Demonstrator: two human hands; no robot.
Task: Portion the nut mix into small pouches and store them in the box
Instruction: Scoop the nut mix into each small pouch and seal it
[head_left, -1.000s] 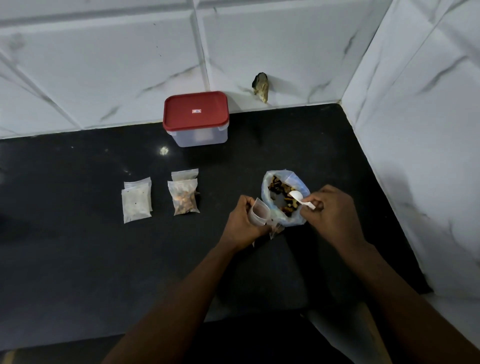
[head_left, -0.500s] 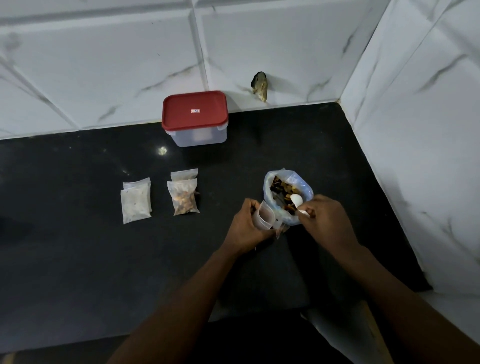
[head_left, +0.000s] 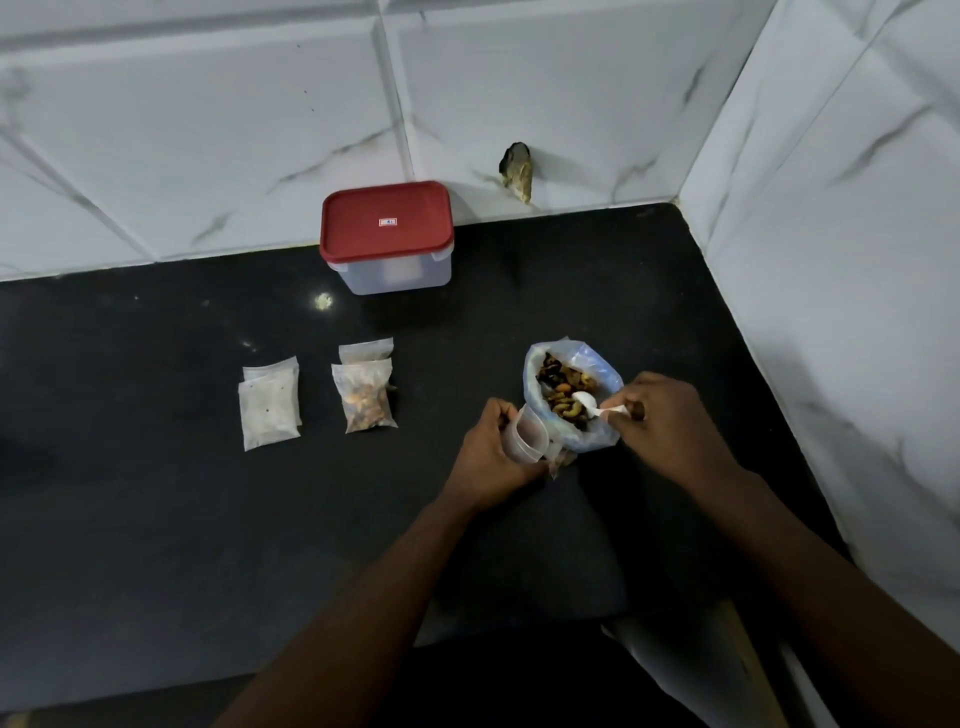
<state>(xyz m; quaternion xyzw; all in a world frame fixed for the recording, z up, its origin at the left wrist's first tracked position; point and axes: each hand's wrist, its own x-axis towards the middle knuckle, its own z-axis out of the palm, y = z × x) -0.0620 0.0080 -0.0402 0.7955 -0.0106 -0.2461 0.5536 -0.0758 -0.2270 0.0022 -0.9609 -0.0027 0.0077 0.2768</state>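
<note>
Now my left hand sits just right of the frame's centre, fingers curled round a small clear pouch with its mouth standing open. Touching that pouch on its right is the big plastic bag of nut mix, upright on the dark desk with its top spread wide. My right hand pinches the handle of a white spoon, whose bowl lies on the nuts inside the bag; whether the bowl carries anything is hard to tell, as it is small and pale in this light. Left of centre lies a filled pouch, flat on the desk and overlapping another pouch above it. Further left, apart from those, a short stack of pale pouches lies flat. At the upper middle of the frame the box stands against the marbled wall tiles, its red lid on. A chipped hole shows in the wall to the right of the box.
</note>
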